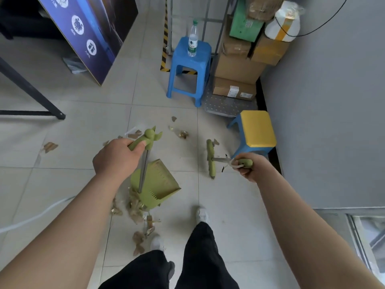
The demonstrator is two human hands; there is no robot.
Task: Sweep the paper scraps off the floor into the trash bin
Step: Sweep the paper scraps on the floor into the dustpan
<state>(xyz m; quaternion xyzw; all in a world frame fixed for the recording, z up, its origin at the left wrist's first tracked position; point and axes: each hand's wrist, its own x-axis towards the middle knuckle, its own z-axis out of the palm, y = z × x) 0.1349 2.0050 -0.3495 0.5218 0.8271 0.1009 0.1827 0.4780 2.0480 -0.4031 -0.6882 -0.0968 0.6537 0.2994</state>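
Left hand [116, 157] gripping dustpan [156, 184], scraps [133, 209] part-hidden

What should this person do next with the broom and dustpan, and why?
Probably swing the broom head left toward the dustpan. The right hand holds the broom away from the scraps, while the left hand stands the pan beside the biggest pile of paper scraps, none yet inside.

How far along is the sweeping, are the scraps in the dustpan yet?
Barely started. Done: both tools are picked up, the left hand gripping the green dustpan handle and the right hand the broom. In hand: a pile of paper scraps lies at the dustpan, but its tray looks empty. Left: the loose scraps farther out and at the left; no trash bin is in view.
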